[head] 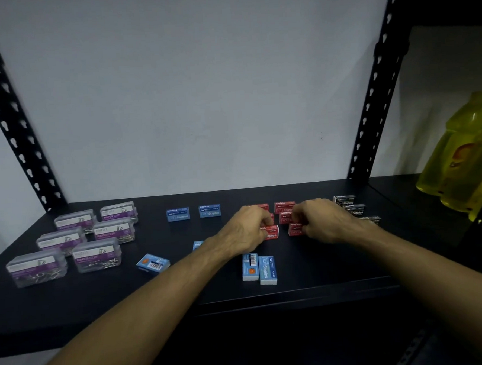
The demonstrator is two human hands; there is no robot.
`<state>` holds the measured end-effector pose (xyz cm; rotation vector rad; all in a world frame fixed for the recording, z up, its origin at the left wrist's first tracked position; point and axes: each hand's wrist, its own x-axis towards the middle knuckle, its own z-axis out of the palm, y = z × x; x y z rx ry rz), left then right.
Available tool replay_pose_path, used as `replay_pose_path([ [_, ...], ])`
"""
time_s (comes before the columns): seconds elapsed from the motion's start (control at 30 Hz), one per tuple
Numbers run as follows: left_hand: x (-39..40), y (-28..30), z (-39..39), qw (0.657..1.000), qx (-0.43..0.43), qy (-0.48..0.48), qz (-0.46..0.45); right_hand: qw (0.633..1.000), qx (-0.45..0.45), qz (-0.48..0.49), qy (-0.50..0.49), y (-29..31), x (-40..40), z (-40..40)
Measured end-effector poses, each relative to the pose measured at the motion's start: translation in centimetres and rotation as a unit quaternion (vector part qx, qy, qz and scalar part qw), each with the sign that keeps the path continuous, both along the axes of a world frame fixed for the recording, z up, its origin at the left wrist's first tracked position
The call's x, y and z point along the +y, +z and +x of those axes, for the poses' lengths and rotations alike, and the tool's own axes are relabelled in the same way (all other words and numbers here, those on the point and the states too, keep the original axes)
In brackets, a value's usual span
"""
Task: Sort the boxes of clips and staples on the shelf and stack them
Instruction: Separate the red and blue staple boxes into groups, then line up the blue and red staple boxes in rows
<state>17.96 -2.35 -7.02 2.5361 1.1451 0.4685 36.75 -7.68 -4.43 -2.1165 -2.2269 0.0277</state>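
Note:
Several red staple boxes (pixel 284 207) stand in a cluster at the middle right of the black shelf (pixel 100 298). My left hand (pixel 247 230) curls its fingers round one red staple box (pixel 271 232) at the front of the cluster. My right hand (pixel 325 219) pinches another red staple box (pixel 295 229) beside it. Blue staple boxes stand at the back (pixel 178 214) and lie near the front (pixel 258 267). Black staple boxes (pixel 350 205) sit behind my right hand. Several clear paper clip boxes (pixel 96 254) with purple labels fill the left side.
Perforated black uprights (pixel 375 89) frame the shelf against a white wall. Yellow plastic bottles (pixel 469 157) stand on the neighbouring shelf at the right. One blue box (pixel 153 262) lies flat, barcode up, left of my left forearm.

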Motion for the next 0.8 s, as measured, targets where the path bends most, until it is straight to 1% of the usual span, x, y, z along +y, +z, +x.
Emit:
replay_pose_path([
  [0.3,0.0,0.4,-0.2,1.000,0.001,-0.001,-0.004,0.999,-0.027,0.009,0.020,0.0,0.0,0.0],
  [0.43,0.3,1.4,-1.8,1.000,-0.014,0.012,-0.009,0.995,-0.083,0.042,0.034,0.1,-0.1,-0.4],
  [0.5,0.6,2.1,-3.2,1.000,-0.017,0.018,-0.019,0.993,-0.094,0.059,0.043,0.5,-0.2,-1.0],
  [0.8,1.5,3.8,-10.2,0.996,0.041,0.052,-0.059,0.989,-0.022,0.096,0.109,1.8,0.0,-6.0],
])
